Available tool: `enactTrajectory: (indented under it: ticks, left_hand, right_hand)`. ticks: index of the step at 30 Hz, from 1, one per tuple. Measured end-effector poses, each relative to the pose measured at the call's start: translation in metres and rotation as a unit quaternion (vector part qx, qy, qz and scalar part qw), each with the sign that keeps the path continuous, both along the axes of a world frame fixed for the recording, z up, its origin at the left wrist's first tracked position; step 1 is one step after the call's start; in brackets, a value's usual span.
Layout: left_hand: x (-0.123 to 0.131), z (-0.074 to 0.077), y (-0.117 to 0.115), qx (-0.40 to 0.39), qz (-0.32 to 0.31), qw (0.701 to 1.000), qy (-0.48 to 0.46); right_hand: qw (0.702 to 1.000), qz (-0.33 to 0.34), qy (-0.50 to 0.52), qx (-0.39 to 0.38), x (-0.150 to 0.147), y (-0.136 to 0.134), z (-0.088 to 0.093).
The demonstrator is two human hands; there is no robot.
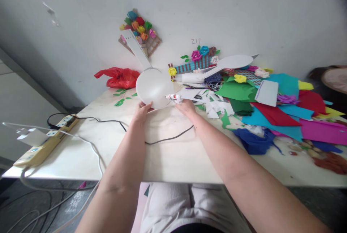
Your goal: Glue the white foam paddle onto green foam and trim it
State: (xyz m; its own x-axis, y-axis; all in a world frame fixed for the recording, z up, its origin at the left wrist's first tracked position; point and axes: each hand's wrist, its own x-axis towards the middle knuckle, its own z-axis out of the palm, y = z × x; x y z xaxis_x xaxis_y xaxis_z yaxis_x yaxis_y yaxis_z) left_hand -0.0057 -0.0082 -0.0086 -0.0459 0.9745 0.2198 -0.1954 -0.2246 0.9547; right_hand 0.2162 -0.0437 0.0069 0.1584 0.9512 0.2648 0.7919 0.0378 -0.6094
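My left hand [143,111] grips the near lower edge of a round white piece [154,86], thumb on top and the other fingers partly hidden underneath. From the far edge of the round piece, a long white strip [138,50] with a few small dark marks reaches up against the wall. My right hand [186,107] is closed around a white hot glue gun [175,98]. The nozzle of the gun points left, at the right rim of the round piece; whether it touches is too small to tell. A black cord [170,142] runs below both wrists.
Left on the table lie a yellow power strip [46,144] and a red plastic bag [123,78]. To the right are white paper scraps [217,104], a white spoon-shaped piece [234,61], coloured sheets [284,117] and blue cloth [252,141]. A flower-covered craft [141,32] leans on the wall.
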Motion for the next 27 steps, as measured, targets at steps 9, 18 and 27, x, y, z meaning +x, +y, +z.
enactTrajectory:
  ticks: [9, 18, 27]
  left_hand:
    - [0.002, -0.001, 0.0, -0.023, 0.025, 0.999, -0.022]
    - [-0.002, -0.002, 0.001, -0.034, 0.013, 0.998, -0.051]
    - [-0.003, 0.004, -0.002, -0.067, 0.009, 0.997, -0.045]
  right_hand:
    - [1.0, -0.009, -0.011, -0.006, -0.001, -0.001, -0.001]
    - [0.997, -0.049, 0.053, -0.007, 0.002, 0.0, 0.001]
    - [0.995, -0.05, 0.089, -0.003, 0.01, 0.001, 0.0]
